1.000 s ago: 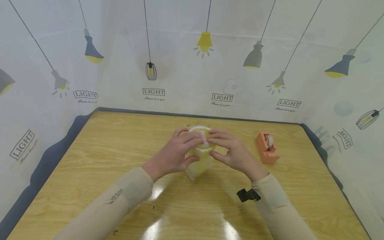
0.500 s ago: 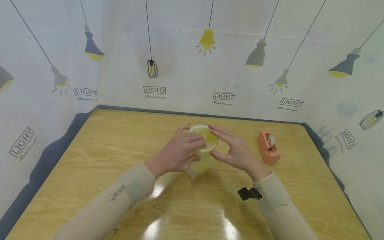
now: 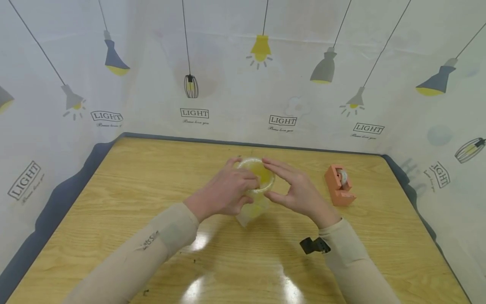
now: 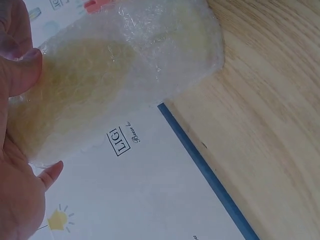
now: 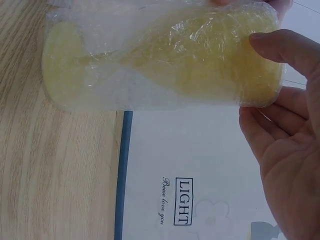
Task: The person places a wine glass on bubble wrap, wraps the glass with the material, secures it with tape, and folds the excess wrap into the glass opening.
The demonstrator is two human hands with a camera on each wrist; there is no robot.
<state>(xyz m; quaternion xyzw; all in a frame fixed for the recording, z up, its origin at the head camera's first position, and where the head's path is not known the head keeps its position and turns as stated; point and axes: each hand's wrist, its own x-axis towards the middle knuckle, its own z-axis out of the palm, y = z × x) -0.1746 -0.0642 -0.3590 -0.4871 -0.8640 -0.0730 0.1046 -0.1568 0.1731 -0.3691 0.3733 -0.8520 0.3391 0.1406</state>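
A yellow stemmed wine glass point(image 5: 200, 55), rolled in clear bubble wrap point(image 5: 150, 92), stands upright on the table, its round foot showing through the wrap in the right wrist view. My left hand point(image 3: 225, 188) curls over the near-left of the top, fingers dipping inside the rim and thumb outside. My right hand point(image 3: 300, 190) holds the right side just below the rim, thumb in front and fingers behind. From the head view the wrapped ring of the mouth and yellow inside show between the hands. A loose tail of wrap sticks out below the left thumb.
An orange tape dispenser point(image 3: 339, 185) with a roll of clear tape stands to the right on the wooden table point(image 3: 152, 181). A printed cloth wall point(image 3: 228, 55) with lamp drawings closes off the back and both sides.
My left fingers have pushed from above the rim down into the mouth, where more yellow shows. The right fingers have drawn back from the top to the rim's side.
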